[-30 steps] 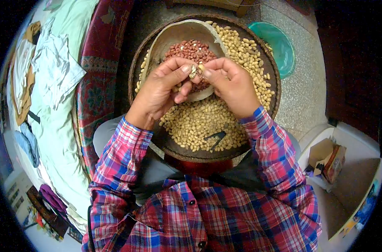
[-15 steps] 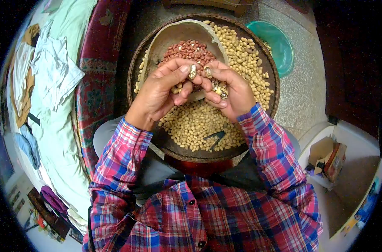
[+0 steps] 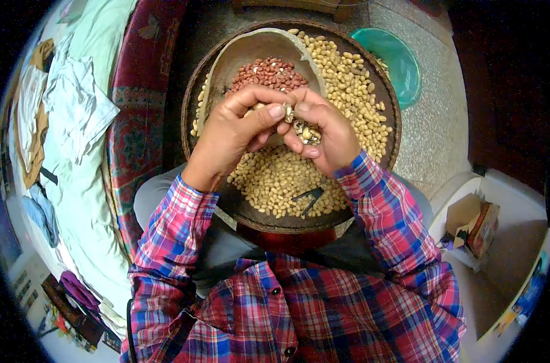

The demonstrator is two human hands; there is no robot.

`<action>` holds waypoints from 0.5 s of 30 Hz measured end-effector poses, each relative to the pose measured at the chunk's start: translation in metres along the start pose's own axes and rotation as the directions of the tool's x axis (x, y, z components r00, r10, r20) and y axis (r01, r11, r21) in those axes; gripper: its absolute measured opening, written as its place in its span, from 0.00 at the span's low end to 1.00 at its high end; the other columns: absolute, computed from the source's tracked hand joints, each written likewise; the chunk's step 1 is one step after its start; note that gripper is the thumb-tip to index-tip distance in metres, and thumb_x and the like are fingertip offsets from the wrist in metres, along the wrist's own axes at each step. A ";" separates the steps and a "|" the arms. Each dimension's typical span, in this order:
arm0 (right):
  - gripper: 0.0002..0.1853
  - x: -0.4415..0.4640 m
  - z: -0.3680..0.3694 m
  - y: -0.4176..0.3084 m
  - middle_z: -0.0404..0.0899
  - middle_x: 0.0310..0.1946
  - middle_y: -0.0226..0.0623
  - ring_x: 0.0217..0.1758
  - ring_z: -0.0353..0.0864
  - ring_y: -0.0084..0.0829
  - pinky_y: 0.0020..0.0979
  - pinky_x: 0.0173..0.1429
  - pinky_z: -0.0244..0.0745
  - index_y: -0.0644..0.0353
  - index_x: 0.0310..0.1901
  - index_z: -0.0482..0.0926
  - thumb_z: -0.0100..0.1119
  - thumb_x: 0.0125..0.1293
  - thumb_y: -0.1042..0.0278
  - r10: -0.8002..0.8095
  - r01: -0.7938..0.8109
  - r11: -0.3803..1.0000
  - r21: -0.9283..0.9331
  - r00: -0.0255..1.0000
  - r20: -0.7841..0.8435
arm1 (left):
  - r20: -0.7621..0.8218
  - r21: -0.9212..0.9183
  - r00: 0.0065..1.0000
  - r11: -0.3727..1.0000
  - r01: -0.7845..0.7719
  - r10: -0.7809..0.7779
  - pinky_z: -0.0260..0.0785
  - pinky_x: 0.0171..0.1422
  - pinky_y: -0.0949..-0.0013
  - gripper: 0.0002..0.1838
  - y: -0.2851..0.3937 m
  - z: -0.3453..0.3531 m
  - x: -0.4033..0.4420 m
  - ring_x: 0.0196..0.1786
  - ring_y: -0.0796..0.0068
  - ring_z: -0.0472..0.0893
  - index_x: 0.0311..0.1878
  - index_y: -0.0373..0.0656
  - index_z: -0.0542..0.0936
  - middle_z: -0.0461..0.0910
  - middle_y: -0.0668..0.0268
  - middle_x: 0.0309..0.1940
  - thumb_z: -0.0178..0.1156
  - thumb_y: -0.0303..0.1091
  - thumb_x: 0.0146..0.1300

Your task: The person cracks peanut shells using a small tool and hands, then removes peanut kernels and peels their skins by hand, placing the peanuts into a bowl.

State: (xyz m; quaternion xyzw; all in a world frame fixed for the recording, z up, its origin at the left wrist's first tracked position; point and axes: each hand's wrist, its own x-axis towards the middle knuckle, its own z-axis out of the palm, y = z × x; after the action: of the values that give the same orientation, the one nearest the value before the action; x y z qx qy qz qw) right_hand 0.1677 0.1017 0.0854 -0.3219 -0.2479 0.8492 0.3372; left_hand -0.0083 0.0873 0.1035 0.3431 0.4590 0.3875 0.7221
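Both of my hands meet over the tray, fingertips touching. My left hand (image 3: 232, 124) pinches a piece of peanut shell (image 3: 288, 112) against the fingers of my right hand (image 3: 330, 124). Several broken peanut shells (image 3: 308, 133) are cupped in the curled fingers of the right hand. Something pale, perhaps a peanut, shows inside the left hand, partly hidden. Just beyond the hands, a bowl (image 3: 217, 91) holds red shelled peanuts (image 3: 269, 74). It stands on a round brown tray (image 3: 250, 218) among unshelled peanuts (image 3: 281, 178).
A small black tool (image 3: 311, 198), perhaps pliers, lies on the peanuts near the tray's front. Beyond the tray at right stands a green basin (image 3: 402, 69). A bed with clothes (image 3: 81, 103) is at left, and a white container with a cardboard box (image 3: 462, 218) at right.
My hands have come together, so the two separate shell pieces at the fingertips now meet. The right hand has shifted slightly left.
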 end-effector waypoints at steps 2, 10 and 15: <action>0.12 -0.001 0.000 0.000 0.73 0.29 0.32 0.21 0.68 0.18 0.16 0.17 0.52 0.59 0.46 0.70 0.46 0.69 0.60 0.018 -0.018 0.998 -0.056 1.000 -0.002 | -0.019 0.217 0.999 0.976 -0.024 0.029 0.56 0.23 0.83 0.12 0.003 0.004 -0.002 0.24 0.88 0.67 0.48 0.42 0.77 0.78 0.71 0.30 0.59 0.35 0.65; 0.10 -0.010 -0.011 -0.022 0.70 0.28 0.27 0.20 0.64 0.15 0.16 0.17 0.52 0.56 0.42 0.71 0.47 0.71 0.59 -0.108 0.109 0.994 0.005 0.988 -0.111 | -0.057 -0.017 0.998 0.999 0.028 -0.029 0.55 0.21 0.83 0.14 0.003 0.008 -0.003 0.22 0.87 0.67 0.54 0.39 0.73 0.74 0.70 0.30 0.54 0.33 0.67; 0.08 -0.025 -0.036 -0.101 0.70 0.24 0.28 0.24 0.67 0.16 0.19 0.24 0.62 0.59 0.40 0.72 0.50 0.69 0.63 -0.684 0.532 0.729 -0.430 0.571 -0.454 | -0.016 -0.233 0.987 0.961 0.152 -0.160 0.63 0.22 0.80 0.14 -0.005 0.003 0.003 0.25 0.80 0.71 0.52 0.35 0.73 0.77 0.61 0.34 0.48 0.33 0.69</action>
State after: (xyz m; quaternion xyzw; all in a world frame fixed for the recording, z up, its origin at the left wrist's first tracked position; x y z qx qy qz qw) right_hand 0.2494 0.1567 0.1355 -0.4995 -0.3304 0.4988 0.6266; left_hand -0.0032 0.0869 0.0993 0.2129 0.4488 0.3862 0.7772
